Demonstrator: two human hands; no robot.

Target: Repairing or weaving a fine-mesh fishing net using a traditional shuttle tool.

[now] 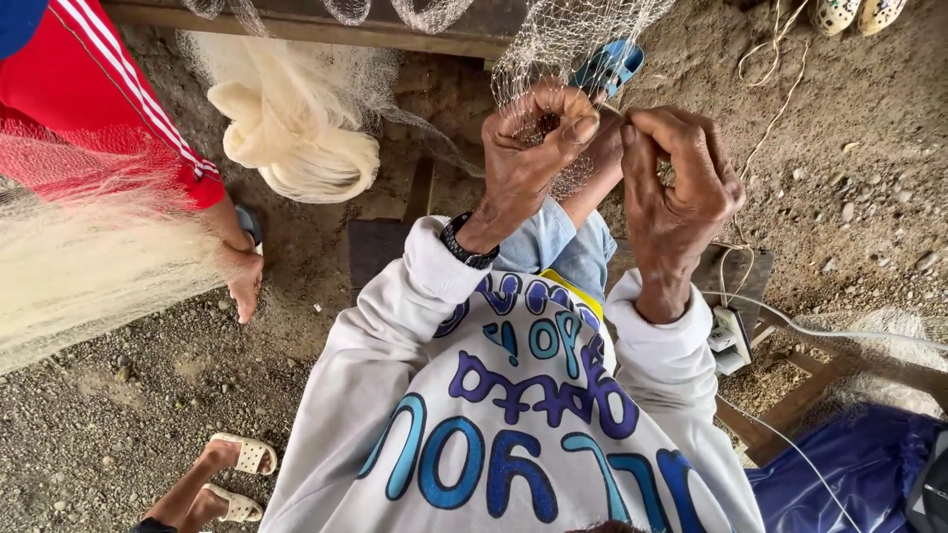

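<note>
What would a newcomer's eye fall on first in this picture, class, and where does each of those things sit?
First, the two raised hands at top centre: the left hand and right hand pinch a fine mesh fishing net hanging from a wooden beam. Next, the pale bundle of netting at upper left, beside another person's red sleeve. Below, the white sweatshirt with blue lettering fills the foreground.

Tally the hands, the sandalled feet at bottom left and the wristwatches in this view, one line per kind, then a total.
Hands: 3 (the person's left hand, right hand, a co-worker's hand)
Cream sandals on feet: 2
Wristwatch: 1
Total: 6
</note>
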